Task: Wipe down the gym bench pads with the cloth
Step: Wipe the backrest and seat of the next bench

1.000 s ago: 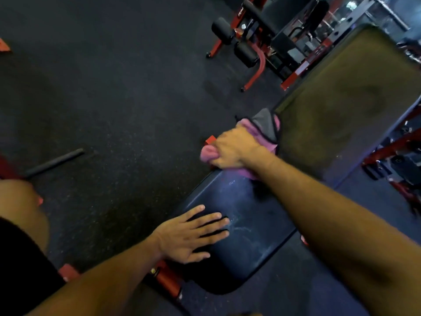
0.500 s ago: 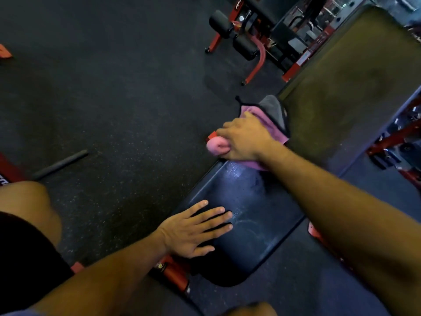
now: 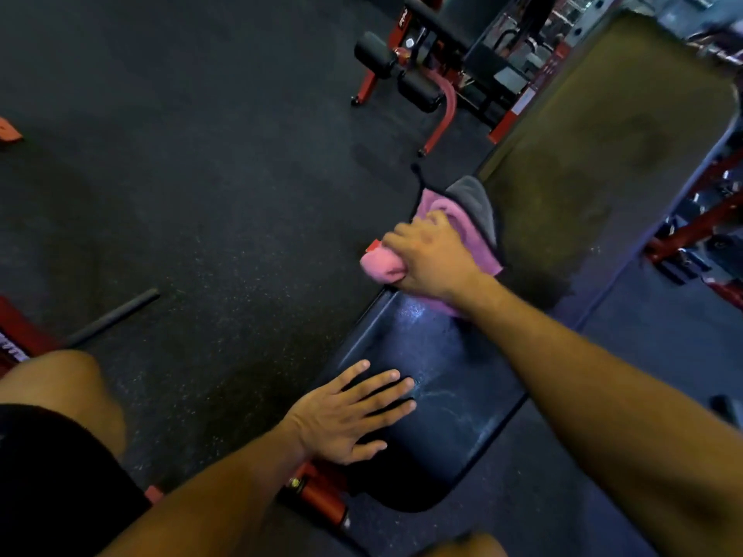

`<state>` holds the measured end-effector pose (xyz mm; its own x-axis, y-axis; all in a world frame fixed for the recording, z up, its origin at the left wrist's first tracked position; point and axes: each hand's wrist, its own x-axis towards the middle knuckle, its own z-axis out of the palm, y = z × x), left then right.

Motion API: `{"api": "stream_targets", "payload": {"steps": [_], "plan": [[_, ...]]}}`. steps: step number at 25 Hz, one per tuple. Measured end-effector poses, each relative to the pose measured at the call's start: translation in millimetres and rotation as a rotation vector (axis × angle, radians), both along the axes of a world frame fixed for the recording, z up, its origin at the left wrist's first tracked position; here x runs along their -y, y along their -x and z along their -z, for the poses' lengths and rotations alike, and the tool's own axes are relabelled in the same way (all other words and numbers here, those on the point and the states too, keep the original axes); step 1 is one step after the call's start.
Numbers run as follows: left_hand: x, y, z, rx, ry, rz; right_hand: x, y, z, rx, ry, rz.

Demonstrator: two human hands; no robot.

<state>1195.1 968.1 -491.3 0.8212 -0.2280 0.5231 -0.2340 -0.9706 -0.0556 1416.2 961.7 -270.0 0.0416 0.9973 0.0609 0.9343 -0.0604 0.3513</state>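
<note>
A black seat pad (image 3: 450,400) of a gym bench lies in front of me, streaked with pale smears. Beyond it rises the long back pad (image 3: 595,154), dull and greenish. My right hand (image 3: 432,255) grips a pink and grey cloth (image 3: 470,219) at the gap between the two pads, near the left edge. A bunched pink fold sticks out under my fingers. My left hand (image 3: 345,412) rests flat on the near left part of the seat pad, fingers spread.
Dark speckled rubber floor (image 3: 201,195) spreads to the left. A red-framed machine with black roller pads (image 3: 406,70) stands at the far centre. A black bar (image 3: 112,315) lies on the floor at left. Red frame parts and weights (image 3: 707,227) sit at right. My knee (image 3: 60,387) is at lower left.
My right hand has stayed at the gap between the pads with the cloth, shifting only slightly. My left hand stays flat on the seat pad.
</note>
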Motion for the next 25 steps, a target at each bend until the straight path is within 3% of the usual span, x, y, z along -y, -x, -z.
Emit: {"api": "stream_targets", "payload": {"steps": [3, 6, 8, 10, 14, 18, 21, 25], "plan": [[1, 5, -11, -0.106, 0.007, 0.045, 23, 35, 12, -0.087, -0.124, 0.034], [-38, 7, -31, -0.150, 0.003, 0.269, 95, 39, -2, -0.077, -0.431, 0.229], [-91, -13, -59, -0.062, -0.041, 0.362, 151, 47, 2, -0.100, -0.624, 0.387], [-135, -58, -107, 0.043, -0.116, 0.325, 172, 64, 19, -0.074, -0.712, 0.387], [-122, -169, -195, 0.044, -0.109, 0.295, 127, 74, 53, -0.014, -0.541, 0.520], [-95, -208, -187, -0.041, -0.157, 0.263, 102, 90, 97, -0.067, -0.399, 0.696], [-97, -207, -184, -0.034, -0.169, 0.277, 102, 126, 134, -0.126, -0.402, 0.550], [-91, -200, -189, -0.017, -0.201, 0.241, 127, 161, 172, -0.057, -0.168, 0.191]]}}
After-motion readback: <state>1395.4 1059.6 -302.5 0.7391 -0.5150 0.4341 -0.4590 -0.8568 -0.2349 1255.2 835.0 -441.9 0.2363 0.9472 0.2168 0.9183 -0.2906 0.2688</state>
